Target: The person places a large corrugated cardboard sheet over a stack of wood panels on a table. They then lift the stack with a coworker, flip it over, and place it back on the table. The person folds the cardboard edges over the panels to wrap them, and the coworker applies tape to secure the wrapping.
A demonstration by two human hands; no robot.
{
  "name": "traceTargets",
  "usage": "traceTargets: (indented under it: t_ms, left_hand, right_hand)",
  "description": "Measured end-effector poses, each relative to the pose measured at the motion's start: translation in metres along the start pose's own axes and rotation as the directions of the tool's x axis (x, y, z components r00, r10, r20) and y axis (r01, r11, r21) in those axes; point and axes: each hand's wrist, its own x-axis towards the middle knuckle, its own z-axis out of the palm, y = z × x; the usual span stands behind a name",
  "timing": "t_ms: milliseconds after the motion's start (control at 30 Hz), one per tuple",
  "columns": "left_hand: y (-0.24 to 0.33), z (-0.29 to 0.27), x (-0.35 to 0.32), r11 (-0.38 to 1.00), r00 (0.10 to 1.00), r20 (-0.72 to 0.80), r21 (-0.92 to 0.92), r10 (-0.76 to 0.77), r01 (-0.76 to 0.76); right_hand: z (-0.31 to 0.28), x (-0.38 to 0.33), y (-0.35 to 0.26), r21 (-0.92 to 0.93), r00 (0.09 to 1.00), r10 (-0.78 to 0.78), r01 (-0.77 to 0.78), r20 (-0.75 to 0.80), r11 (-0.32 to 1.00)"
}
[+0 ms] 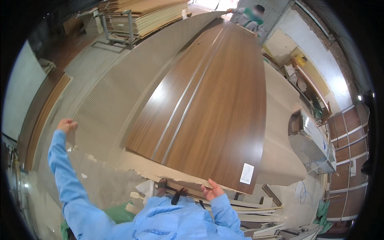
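A long brown wood-grain door panel with two silvery strips lies on a sheet of corrugated cardboard. The sheet's left side is lifted beside the panel. My left hand, arm stretched out to the left, is closed on the near left corner of that cardboard. At the panel's near end, my right hand has its fingers curled at the cardboard's torn near edge; the exact grip is partly hidden. A white paper label sits on the panel's near right corner.
At the far end a co-worker holds the cardboard's raised edge. Stacked boards rest on a metal cart at the back left. A metal box-like unit stands right. Loose strips lie on the floor near my feet.
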Motion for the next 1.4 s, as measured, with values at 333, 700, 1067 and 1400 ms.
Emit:
traceTargets:
  t_ms: [333, 700, 1067, 1400]
  left_hand:
    - [-0.046, 0.083, -0.073, 0.385, 0.93, -0.312, -0.897, -0.197, -0.219]
    - [0.058, 0.274, -0.122, 0.732, 0.754, 0.65, -0.469, -0.091, 0.493]
    - [0.127, 0.298, -0.144, 0.632, 0.893, 0.43, -0.732, 0.136, 0.256]
    - [0.166, 0.385, -0.233, 0.376, 0.487, 0.363, 0.335, 0.794, -0.864]
  right_hand:
    - [0.014, -0.015, 0.004, 0.155, 0.995, 0.07, -0.081, 0.075, 0.985]
    - [0.011, -0.009, 0.0, -0.013, 0.996, 0.029, -0.03, -0.08, 0.999]
    - [0.014, 0.01, -0.026, 0.154, 0.991, 0.133, -0.135, 0.023, 0.979]
    - [0.017, 0.01, -0.019, 0.161, 0.993, 0.086, -0.099, 0.082, 0.982]
